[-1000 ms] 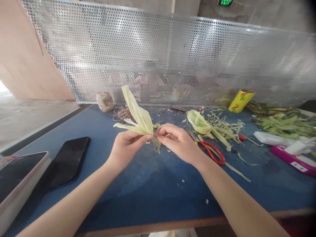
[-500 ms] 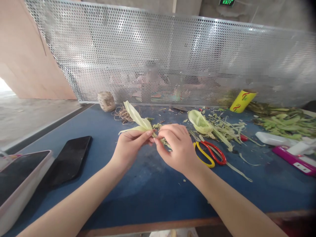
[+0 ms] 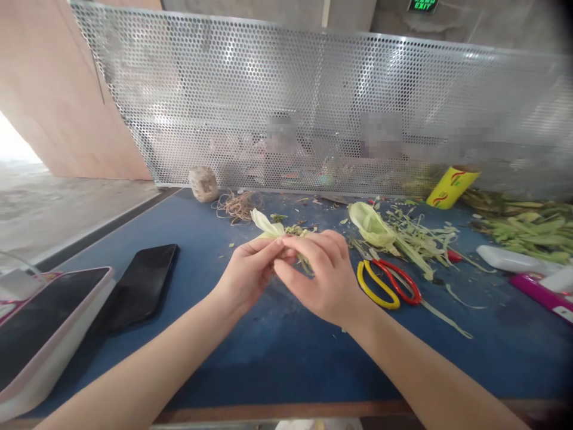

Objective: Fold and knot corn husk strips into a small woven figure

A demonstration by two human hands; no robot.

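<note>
Pale green corn husk [image 3: 267,224] pokes out beyond my left hand [image 3: 248,272], whose thumb and fingers are closed on its narrow end. My right hand [image 3: 320,276] meets it there with curled fingers, its index fingertip against the left thumb tip and its thumb lower down. The pinched end is mostly hidden between the hands. Small greenish scraps [image 3: 295,230] lie just behind the fingers. To the right rests a larger cupped husk piece [image 3: 369,224], with red-and-yellow-handled scissors [image 3: 378,286] in front of it.
A black phone [image 3: 145,283] and a pale-cased device [image 3: 49,322] lie at left. Behind are a whitish block [image 3: 203,183], brown twine [image 3: 239,206] and a perforated metal screen [image 3: 250,89]. A yellow tube [image 3: 452,187], leafy strips [image 3: 528,233] and a purple power strip [image 3: 541,292] occupy the right.
The husk in my hands has tipped lower, and less of it shows past the left fingers. My right fingers have shifted over the left thumb tip. The whole view has moved slightly.
</note>
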